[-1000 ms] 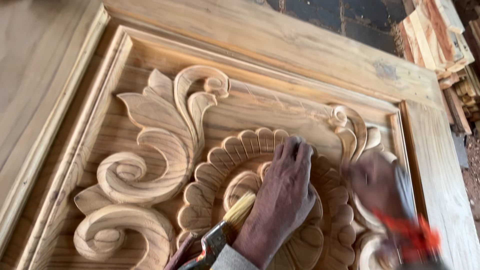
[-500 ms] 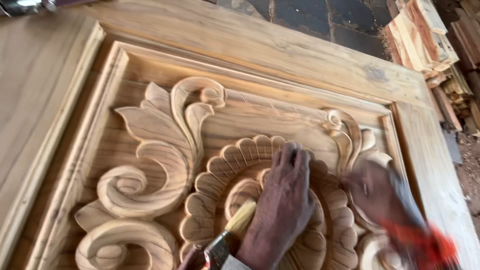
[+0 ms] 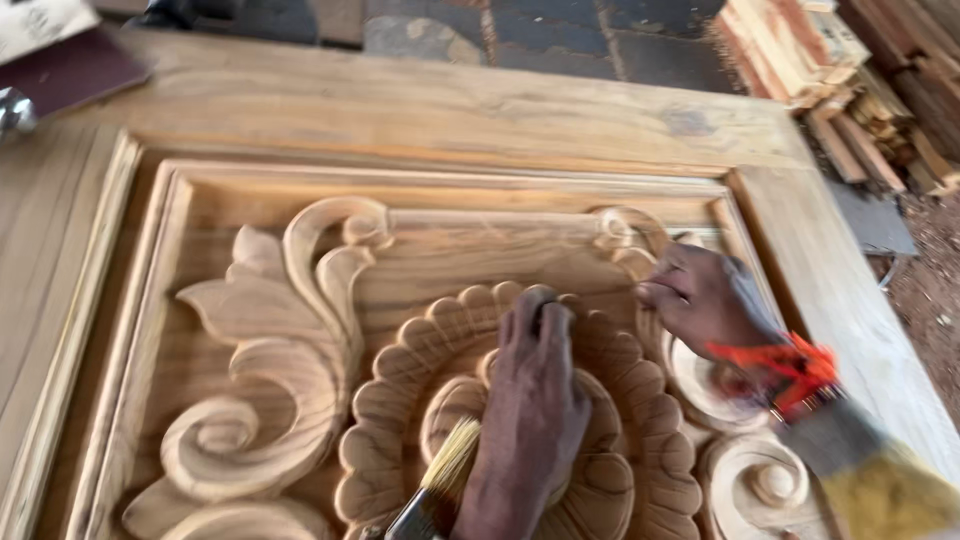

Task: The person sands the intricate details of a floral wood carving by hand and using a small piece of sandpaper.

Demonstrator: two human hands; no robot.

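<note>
Both hands have slid up the carving since half a second back, and the view has pulled away to show more of the panel's top rail. Left hand (image 3: 535, 400) lies palm-down on the rosette (image 3: 400, 400), fingers pressed together and flat on the upper petals; whether anything sits under them, I cannot tell. A brush (image 3: 445, 475) with pale bristles pokes out from under that hand's wrist side, low on the rosette, its bristles touching the inner ring. Right hand (image 3: 705, 295) sits just right of the rosette, fingers curled in against the small scroll (image 3: 625, 235) at the rosette's upper right; what it grips, if anything, cannot be made out. An orange band (image 3: 785, 365) wraps that wrist, blurred. Left of the rosette sweeps the big leaf scroll (image 3: 280, 370), well apart from both hands. Round it all runs the panel (image 3: 450, 110), bare pale wood. Above the rosette, beyond the panel, the dark paved floor (image 3: 560, 35); up and to the right, a stack of planks (image 3: 800, 50).
</note>
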